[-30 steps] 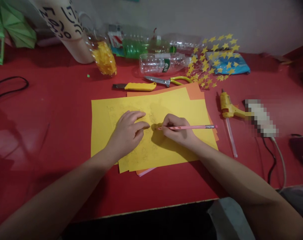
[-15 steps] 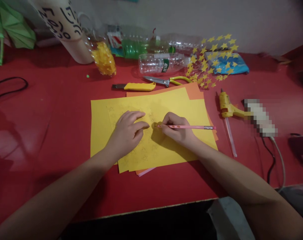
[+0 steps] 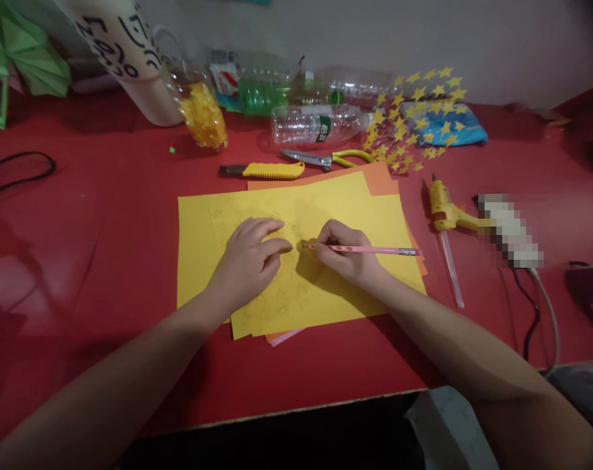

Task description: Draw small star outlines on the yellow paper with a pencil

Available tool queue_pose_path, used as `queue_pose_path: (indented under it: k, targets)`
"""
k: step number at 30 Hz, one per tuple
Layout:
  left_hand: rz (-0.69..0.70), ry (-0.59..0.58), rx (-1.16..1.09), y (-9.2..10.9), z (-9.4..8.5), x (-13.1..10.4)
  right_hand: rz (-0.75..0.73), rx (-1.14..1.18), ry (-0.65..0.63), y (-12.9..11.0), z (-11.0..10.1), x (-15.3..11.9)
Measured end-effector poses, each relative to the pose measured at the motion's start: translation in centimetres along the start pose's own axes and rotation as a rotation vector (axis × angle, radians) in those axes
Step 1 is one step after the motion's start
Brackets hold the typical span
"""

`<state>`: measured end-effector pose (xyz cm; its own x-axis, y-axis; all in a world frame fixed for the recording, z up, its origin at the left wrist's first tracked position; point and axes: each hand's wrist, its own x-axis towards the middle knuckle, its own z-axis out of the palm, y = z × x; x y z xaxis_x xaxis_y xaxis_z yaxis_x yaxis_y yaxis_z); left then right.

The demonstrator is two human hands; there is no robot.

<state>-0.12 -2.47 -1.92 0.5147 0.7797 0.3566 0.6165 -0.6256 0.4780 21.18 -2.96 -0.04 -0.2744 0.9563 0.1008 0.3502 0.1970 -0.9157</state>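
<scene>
Pinched in my right hand (image 3: 348, 251) is a pink pencil (image 3: 374, 250), its tip against the yellow paper (image 3: 335, 202) and its eraser end pointing right. My left hand (image 3: 254, 258) lies on the same paper with its fingers apart, just left of the pencil tip, and holds nothing. Several small star outlines in pencil (image 3: 283, 307) show on the paper between and below my hands; some are hidden under the left hand. Beneath the yellow sheets, orange paper (image 3: 387, 176) sticks out at the back.
Behind the paper lie a yellow utility knife (image 3: 274, 170), scissors (image 3: 316, 158), clear bottles (image 3: 320, 124) and many yellow paper stars (image 3: 398, 130). A yellow glue gun (image 3: 443, 205) is at the right, near a power strip (image 3: 511, 228). A tall cup (image 3: 149, 91) stands back left.
Almost nothing differs. The pencil's eraser end has dipped very slightly, while both hands stay in the same places on the paper.
</scene>
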Motion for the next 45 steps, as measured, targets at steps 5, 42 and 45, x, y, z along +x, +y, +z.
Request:
queue_pose_path:
  k: [5,42,45]
  targets:
    - [-0.001,-0.008,0.007,-0.05,-0.03,-0.01,0.006,0.007,0.006,0.05,0.01,-0.02]
    - [-0.003,-0.006,-0.006,0.02,-0.11,0.01,-0.058,-0.003,-0.062,0.37,-0.46,0.30]
    - [-0.002,-0.006,-0.005,0.04,-0.12,0.03,-0.071,-0.006,-0.061,0.44,-0.49,0.27]
